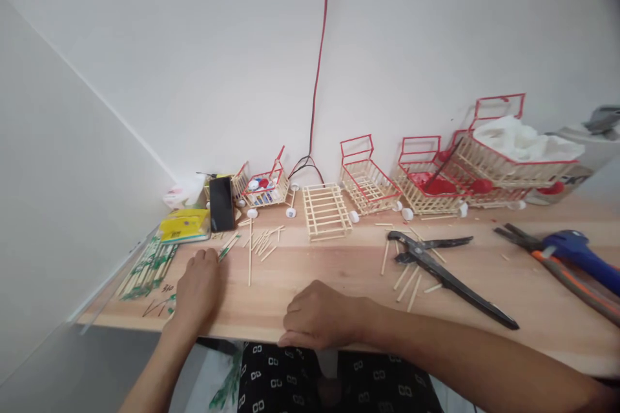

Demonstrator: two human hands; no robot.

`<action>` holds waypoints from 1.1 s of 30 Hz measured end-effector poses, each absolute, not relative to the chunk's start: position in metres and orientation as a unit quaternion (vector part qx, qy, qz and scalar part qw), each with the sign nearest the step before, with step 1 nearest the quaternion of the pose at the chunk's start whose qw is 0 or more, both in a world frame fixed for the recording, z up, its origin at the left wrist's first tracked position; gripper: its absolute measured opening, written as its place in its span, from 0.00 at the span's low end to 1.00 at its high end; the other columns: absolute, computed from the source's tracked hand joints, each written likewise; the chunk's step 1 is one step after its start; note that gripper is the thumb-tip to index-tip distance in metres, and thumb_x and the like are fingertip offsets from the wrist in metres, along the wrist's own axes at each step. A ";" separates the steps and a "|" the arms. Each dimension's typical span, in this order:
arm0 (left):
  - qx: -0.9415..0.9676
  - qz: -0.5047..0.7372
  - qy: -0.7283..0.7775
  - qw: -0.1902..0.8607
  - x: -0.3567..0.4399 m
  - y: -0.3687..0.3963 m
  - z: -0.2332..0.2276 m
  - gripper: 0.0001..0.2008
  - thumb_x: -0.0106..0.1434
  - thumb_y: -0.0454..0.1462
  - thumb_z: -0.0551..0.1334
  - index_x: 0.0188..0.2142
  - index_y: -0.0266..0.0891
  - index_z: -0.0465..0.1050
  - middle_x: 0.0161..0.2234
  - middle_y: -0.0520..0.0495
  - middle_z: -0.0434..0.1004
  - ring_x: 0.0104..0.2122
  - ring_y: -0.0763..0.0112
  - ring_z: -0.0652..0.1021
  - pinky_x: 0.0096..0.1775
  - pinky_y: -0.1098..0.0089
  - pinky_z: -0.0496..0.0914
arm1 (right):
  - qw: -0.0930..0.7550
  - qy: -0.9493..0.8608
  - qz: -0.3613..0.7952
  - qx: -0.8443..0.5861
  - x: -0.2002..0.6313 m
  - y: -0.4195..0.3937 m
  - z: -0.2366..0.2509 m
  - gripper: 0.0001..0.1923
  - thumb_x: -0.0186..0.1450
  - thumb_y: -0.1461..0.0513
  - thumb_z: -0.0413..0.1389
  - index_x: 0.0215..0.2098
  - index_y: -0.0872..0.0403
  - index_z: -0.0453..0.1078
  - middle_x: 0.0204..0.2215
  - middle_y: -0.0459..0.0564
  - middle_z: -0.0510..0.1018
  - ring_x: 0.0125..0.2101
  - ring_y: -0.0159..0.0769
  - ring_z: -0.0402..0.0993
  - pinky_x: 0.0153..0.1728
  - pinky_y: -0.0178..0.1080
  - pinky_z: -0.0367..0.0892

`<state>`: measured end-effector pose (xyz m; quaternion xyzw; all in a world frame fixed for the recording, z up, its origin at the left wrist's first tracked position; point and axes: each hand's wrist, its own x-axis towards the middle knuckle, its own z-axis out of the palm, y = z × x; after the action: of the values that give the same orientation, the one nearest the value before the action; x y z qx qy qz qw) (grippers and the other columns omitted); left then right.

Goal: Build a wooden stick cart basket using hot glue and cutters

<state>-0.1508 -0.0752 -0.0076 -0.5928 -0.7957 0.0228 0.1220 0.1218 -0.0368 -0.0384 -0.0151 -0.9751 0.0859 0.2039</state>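
Note:
My left hand (196,287) rests palm down on the table, its fingers lying forward over the wood. It is nearest to a few green-wrapped sticks (229,245) and the bundle of paper-wrapped chopsticks (150,264) on its left. My right hand (320,316) lies at the table's front edge with its fingers curled in. What it holds, if anything, is hidden under it. Short cut sticks (261,242) and one long stick (250,251) lie between and beyond the hands. A flat stick lattice frame (327,213) stands farther back.
Small stick carts with red rims (371,184) line the wall, one (513,155) stacked higher and holding white tissue. A phone (221,203) leans beside a yellow packet (185,226). Black-handled cutters (436,268) and blue-handled pliers (581,258) lie at right. A red cable (320,58) hangs behind.

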 end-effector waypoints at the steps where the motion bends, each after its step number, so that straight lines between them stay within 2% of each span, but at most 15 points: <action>1: -0.595 0.031 -0.792 0.132 -0.153 -0.073 -0.008 0.15 0.67 0.28 0.44 0.41 0.35 0.68 0.42 0.35 0.74 0.44 0.52 0.75 0.38 0.62 0.67 | 0.211 -0.973 0.092 -0.019 0.122 -0.034 -0.040 0.27 0.75 0.50 0.43 0.23 0.53 0.67 0.21 0.44 0.76 0.23 0.30 0.68 0.23 0.34 0.57; 5: -0.605 0.052 -0.782 0.138 -0.159 -0.067 -0.006 0.16 0.67 0.28 0.44 0.39 0.35 0.69 0.40 0.35 0.75 0.43 0.52 0.76 0.39 0.62 0.67 | 0.260 -0.956 0.124 -0.046 0.133 -0.025 -0.039 0.28 0.76 0.52 0.38 0.22 0.54 0.65 0.20 0.45 0.75 0.22 0.29 0.67 0.24 0.34 0.57; 8: -0.601 0.041 -0.786 0.139 -0.162 -0.062 -0.005 0.15 0.67 0.30 0.45 0.37 0.37 0.69 0.39 0.35 0.76 0.43 0.50 0.76 0.36 0.62 0.66 | 0.294 -0.944 0.134 -0.068 0.139 -0.022 -0.037 0.28 0.76 0.53 0.37 0.22 0.53 0.63 0.19 0.45 0.74 0.21 0.29 0.66 0.23 0.35 0.56; 13: -0.590 0.052 -0.799 0.108 -0.167 -0.052 0.000 0.14 0.68 0.32 0.45 0.40 0.35 0.70 0.39 0.34 0.78 0.42 0.50 0.77 0.36 0.63 0.64 | 0.297 -0.943 0.139 -0.060 0.137 -0.024 -0.038 0.28 0.75 0.52 0.39 0.21 0.53 0.62 0.19 0.44 0.74 0.21 0.29 0.66 0.22 0.35 0.55; 17: -0.587 0.054 -0.806 0.046 -0.171 -0.044 0.004 0.13 0.69 0.40 0.49 0.37 0.36 0.70 0.37 0.35 0.80 0.41 0.50 0.79 0.36 0.64 0.64 | 0.295 -0.944 0.138 -0.055 0.136 -0.026 -0.038 0.28 0.75 0.52 0.40 0.21 0.53 0.62 0.19 0.44 0.73 0.21 0.29 0.65 0.22 0.34 0.55; 20: -0.571 0.033 -0.819 0.043 -0.172 -0.044 0.001 0.11 0.67 0.39 0.52 0.36 0.35 0.69 0.37 0.34 0.80 0.40 0.50 0.78 0.36 0.64 0.64 | 0.295 -0.944 0.138 -0.056 0.136 -0.026 -0.039 0.27 0.75 0.52 0.41 0.21 0.53 0.63 0.19 0.44 0.72 0.21 0.29 0.64 0.22 0.34 0.54; 24: -0.579 -0.058 -0.809 0.087 -0.173 -0.052 -0.005 0.09 0.66 0.33 0.50 0.36 0.37 0.67 0.36 0.35 0.78 0.38 0.55 0.78 0.34 0.66 0.63 | 0.288 -0.944 0.148 -0.066 0.136 -0.025 -0.041 0.26 0.75 0.53 0.42 0.22 0.54 0.64 0.19 0.44 0.73 0.21 0.29 0.65 0.23 0.34 0.55; 29: -0.573 -0.233 -0.772 0.145 -0.170 -0.062 0.013 0.09 0.66 0.35 0.50 0.32 0.41 0.66 0.31 0.45 0.77 0.30 0.63 0.75 0.31 0.68 0.60 | 0.272 -0.936 0.192 -0.110 0.136 -0.025 -0.035 0.24 0.75 0.54 0.42 0.25 0.54 0.66 0.23 0.46 0.75 0.24 0.31 0.67 0.27 0.35 0.59; 31: -0.570 -0.309 -0.738 0.185 -0.159 -0.067 0.029 0.10 0.66 0.39 0.52 0.32 0.41 0.70 0.29 0.47 0.75 0.28 0.65 0.73 0.31 0.69 0.60 | 0.287 -0.919 0.230 -0.144 0.137 -0.024 -0.029 0.20 0.74 0.56 0.43 0.30 0.55 0.69 0.26 0.48 0.77 0.28 0.32 0.70 0.30 0.35 0.62; 33: -0.553 -0.408 -0.696 0.207 -0.140 -0.075 0.047 0.12 0.68 0.40 0.53 0.38 0.40 0.75 0.30 0.48 0.76 0.31 0.67 0.75 0.34 0.69 0.63 | 0.315 -0.893 0.275 -0.168 0.138 -0.025 -0.024 0.15 0.73 0.56 0.47 0.39 0.56 0.71 0.33 0.51 0.78 0.33 0.34 0.72 0.35 0.36 0.65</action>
<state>-0.1404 -0.0746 0.0470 -0.5534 -0.6958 -0.4082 0.2073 0.1377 -0.0246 -0.0240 -0.1678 -0.8929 0.2746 0.3150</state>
